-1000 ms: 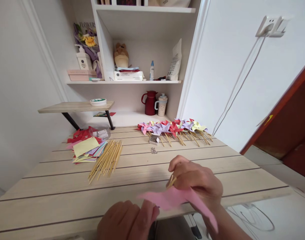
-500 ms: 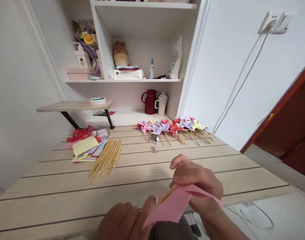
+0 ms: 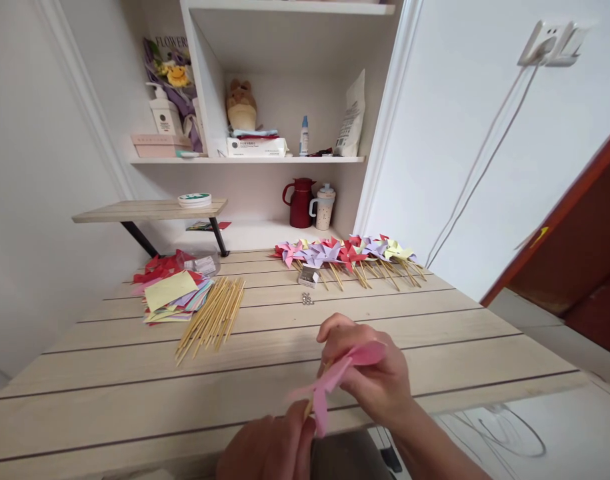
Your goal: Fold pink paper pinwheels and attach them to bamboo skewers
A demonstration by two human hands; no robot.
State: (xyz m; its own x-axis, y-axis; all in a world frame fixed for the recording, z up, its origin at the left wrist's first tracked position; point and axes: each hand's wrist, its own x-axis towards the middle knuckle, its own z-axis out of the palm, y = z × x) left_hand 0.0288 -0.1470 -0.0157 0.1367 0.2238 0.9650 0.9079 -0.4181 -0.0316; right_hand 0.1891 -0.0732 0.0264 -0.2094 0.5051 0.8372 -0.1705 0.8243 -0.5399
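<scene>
Over the table's front edge, both my hands hold a pink paper pinwheel (image 3: 335,377) on a thin bamboo stick. My right hand (image 3: 372,373) grips the folded pink paper from behind, fingers curled round it. My left hand (image 3: 269,447), low at the frame's bottom, pinches the lower end of the stick. Much of the stick is hidden by paper and fingers.
On the wooden table (image 3: 135,393) lie a bundle of bamboo sticks (image 3: 212,320), a stack of coloured paper squares (image 3: 172,297), a row of finished pinwheels (image 3: 347,257), a small box (image 3: 309,278) and small metal pins (image 3: 307,299). Shelves with a red jug (image 3: 299,203) stand behind.
The pinwheel rose and turned from lying flat to edge-on. My right hand moved left and closer to the table, and my left hand shifted right under it.
</scene>
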